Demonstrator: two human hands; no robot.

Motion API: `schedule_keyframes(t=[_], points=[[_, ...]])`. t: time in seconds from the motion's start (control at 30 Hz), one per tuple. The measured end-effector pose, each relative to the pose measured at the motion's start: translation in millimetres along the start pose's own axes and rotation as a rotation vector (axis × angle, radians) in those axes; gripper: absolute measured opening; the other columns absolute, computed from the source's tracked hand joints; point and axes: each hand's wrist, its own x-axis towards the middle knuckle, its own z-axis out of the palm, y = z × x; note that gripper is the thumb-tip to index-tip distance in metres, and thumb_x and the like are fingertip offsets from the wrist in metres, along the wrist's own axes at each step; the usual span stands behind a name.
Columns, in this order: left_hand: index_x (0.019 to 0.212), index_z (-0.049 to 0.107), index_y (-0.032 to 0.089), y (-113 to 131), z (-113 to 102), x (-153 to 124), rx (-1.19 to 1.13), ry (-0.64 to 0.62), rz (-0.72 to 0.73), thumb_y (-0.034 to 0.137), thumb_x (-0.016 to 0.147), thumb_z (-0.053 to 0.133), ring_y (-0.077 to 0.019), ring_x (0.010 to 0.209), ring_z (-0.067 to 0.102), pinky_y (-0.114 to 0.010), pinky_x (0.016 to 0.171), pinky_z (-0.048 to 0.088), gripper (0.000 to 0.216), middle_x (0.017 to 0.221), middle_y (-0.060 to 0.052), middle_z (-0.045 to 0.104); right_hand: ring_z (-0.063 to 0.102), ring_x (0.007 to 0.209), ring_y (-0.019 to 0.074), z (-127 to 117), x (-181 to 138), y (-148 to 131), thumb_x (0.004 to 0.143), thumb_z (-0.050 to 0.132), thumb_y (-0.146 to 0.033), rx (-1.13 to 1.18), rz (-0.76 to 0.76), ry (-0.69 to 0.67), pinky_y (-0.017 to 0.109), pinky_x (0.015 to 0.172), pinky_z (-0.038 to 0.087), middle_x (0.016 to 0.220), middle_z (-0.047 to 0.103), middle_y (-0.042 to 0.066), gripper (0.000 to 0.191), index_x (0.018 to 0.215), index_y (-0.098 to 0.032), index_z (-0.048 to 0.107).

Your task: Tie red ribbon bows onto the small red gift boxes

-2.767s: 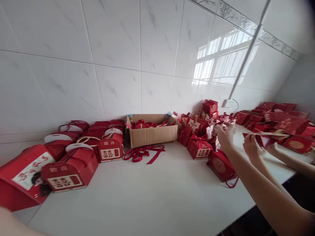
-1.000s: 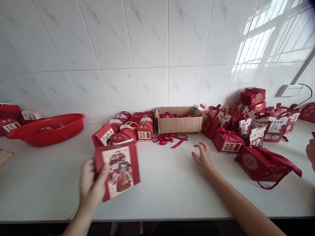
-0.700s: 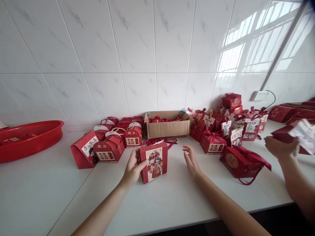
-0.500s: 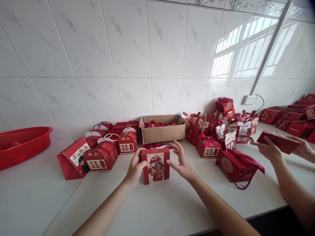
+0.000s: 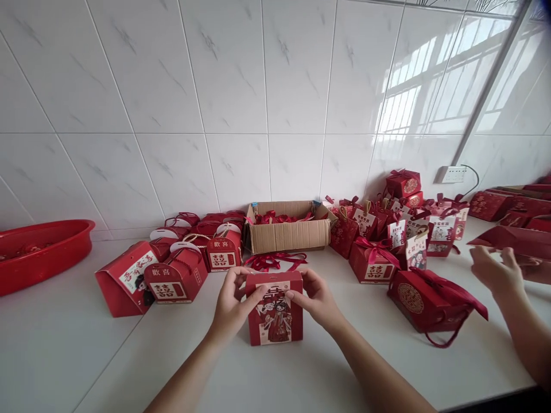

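A red gift box with a printed couple and large characters on its front stands upright on the counter before me. My left hand grips its left side, thumb on the front and fingers behind the top. On the other side my right hand holds it the same way, thumb near the upper front edge. The fingertips behind the box are hidden. Just behind it lies a loose red ribbon.
A cardboard box of red ribbons stands at the wall. Red gift boxes sit left, beside a red basin. More boxes and bags stand right, where another person's hand handles a red folded carton.
My right hand has closed onto the box, and both thumbs now press its front. The box is nearer to me. The other person's carton has turned and shifted.
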Motion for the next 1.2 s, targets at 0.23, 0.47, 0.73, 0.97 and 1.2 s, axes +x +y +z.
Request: schedule_keyframes(t=[0.23, 0.47, 0.73, 0.97, 1.2], points=[[0.089, 0.045, 0.022, -3.8, -0.7, -3.2, 0.116, 0.081, 0.256, 0.029, 0.075, 0.069, -0.0174, 0.097, 0.059, -0.029, 0.080, 0.051, 0.029, 0.105, -0.005, 0.055, 0.059, 0.084, 0.0160, 2.2, -4.1, -4.8, 0.074, 0.072, -0.031, -0.032, 0.008, 0.029, 0.030, 0.079, 0.048, 0.091, 0.063, 0.003, 0.025, 0.092, -0.022, 0.058], [0.113, 0.044, 0.025, -2.2, 1.3, -5.8, 0.107, 0.096, 0.272, 0.027, 0.077, 0.067, -0.0186, 0.099, 0.057, -0.031, 0.085, 0.049, 0.043, 0.106, -0.006, 0.056, 0.061, 0.087, 0.0163, 6.3, -7.7, -3.3, 0.079, 0.068, -0.030, -0.033, -0.026, -0.006, 0.031, 0.081, 0.049, 0.093, 0.064, 0.002, 0.029, 0.102, -0.026, 0.052], [0.077, 0.062, 0.020, 0.9, -4.3, 3.4, 0.218, -0.064, 0.098, 0.038, 0.078, 0.064, -0.0156, 0.070, 0.056, -0.026, 0.066, 0.046, 0.018, 0.076, -0.002, 0.058, 0.059, 0.078, 0.0160, 8.0, -7.7, -3.4, 0.082, 0.063, -0.033, -0.152, -0.053, 0.050, 0.032, 0.077, 0.048, 0.081, 0.062, 0.000, 0.047, 0.124, -0.028, 0.040], [0.074, 0.063, 0.020, -3.5, -2.7, 0.5, 0.168, -0.100, 0.095, 0.041, 0.078, 0.063, -0.0202, 0.088, 0.059, -0.028, 0.076, 0.046, 0.022, 0.091, -0.006, 0.064, 0.055, 0.086, 0.0167, 5.0, -4.1, -4.7, 0.081, 0.063, -0.038, -0.242, -0.064, 0.110, 0.029, 0.073, 0.049, 0.090, 0.055, 0.003, 0.017, 0.079, -0.021, 0.057], [0.092, 0.065, 0.015, -14.2, -5.4, 64.7, 0.197, 0.023, 0.043, 0.057, 0.088, 0.032, -0.0263, 0.091, 0.063, -0.039, 0.076, 0.051, 0.054, 0.097, -0.014, 0.068, 0.055, 0.074, 0.0147, -1.2, -3.4, -11.1, 0.082, 0.061, -0.040, -0.145, -0.030, 0.106, 0.028, 0.069, 0.047, 0.080, 0.057, 0.002, 0.023, 0.074, -0.020, 0.052]])
